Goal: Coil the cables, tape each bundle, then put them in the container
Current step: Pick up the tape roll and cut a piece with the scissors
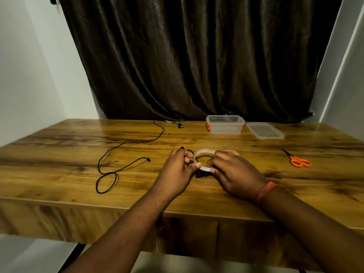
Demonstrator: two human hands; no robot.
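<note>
Two hands meet over the middle of the table [59, 154], and I read both as busy with the tape roll [203, 154]: the right hand [232, 172] curls its fingers over the roll's near rim, while the left hand [178, 168] pinches at the roll's left edge, thumb forward, apparently hunting for the tape's free end. A small black coiled bundle [201, 175] lies on the table just under the roll, mostly hidden by the fingers, so I cannot tell whether either hand also pins it. My worry is that, with nothing clamping it, the coil springs loose while I pick at the tape, or that the strip folds onto itself before reaching the cable. Further left, a long black cable [110, 166] sprawls uncoiled, near enough that a forearm could drag it off the edge. The scissors [299, 160] sit well apart to the right, so cutting means letting go with one hand. At the back, the open container [225, 125] and its lid [265, 131] wait, with another cable end [178, 125] near the curtain [197, 56].
</note>
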